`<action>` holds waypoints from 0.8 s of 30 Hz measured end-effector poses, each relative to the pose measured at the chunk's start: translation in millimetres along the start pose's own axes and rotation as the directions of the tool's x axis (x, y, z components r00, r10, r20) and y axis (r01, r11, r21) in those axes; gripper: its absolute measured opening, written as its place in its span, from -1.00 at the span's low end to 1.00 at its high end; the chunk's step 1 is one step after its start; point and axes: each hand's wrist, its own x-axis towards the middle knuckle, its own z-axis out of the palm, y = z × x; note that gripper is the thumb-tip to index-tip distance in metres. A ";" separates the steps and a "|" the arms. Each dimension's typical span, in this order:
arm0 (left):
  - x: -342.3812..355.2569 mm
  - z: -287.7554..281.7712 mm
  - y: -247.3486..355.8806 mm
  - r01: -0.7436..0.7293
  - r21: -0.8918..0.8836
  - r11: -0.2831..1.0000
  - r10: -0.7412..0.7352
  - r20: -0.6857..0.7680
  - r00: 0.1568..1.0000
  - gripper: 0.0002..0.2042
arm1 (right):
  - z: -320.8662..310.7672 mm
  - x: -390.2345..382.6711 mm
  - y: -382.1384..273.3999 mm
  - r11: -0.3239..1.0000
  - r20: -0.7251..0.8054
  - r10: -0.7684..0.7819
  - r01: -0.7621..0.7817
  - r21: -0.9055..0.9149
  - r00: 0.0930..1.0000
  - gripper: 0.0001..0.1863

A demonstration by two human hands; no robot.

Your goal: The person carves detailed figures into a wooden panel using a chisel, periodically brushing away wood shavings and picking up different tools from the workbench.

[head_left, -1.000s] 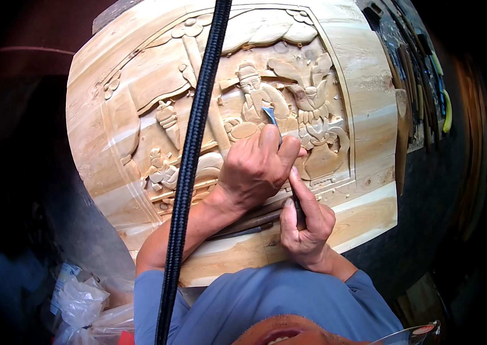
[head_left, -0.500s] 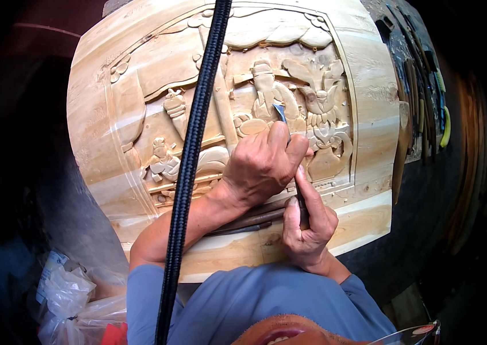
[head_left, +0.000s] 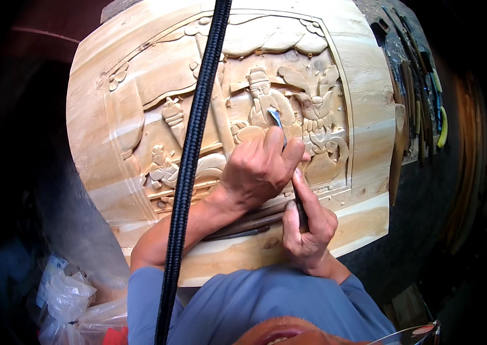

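1. The left hand (head_left: 260, 169) is closed around the blade end of a carving chisel (head_left: 280, 127), fingers curled tight, steering the steel tip onto the relief near the robed figure (head_left: 263, 100) at the middle of the pale wooden panel (head_left: 370, 109). If those fingers loosen, the edge can skate across the figure's fine detail and scar it.
2. The right hand (head_left: 309, 227) is wrapped shut around the dark handle at the near end, the index finger laid along the shaft. A push that is too hard can drive the tip past the cut line and chip the raised wood to the right.
3. The left fingers sit just beside the cutting edge; a sudden slip puts them in the blade's path.
4. A black braided cable (head_left: 197, 155) hangs across the left part of the view and hides some carving; misjudged strokes there are possible.
5. Spare chisels (head_left: 413, 98) lie in a row at the far right, close to the panel's edge; a bump of the panel could knock them off.
6. Two loose tools (head_left: 249, 227) lie under the left wrist and may roll.
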 end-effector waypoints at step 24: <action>3.0 -0.2 -1.9 -0.040 -0.001 0.999 0.040 -0.004 0.999 -0.67 | -9.7 5.5 8.3 0.999 0.002 -0.034 0.034 -0.022 0.999 -0.32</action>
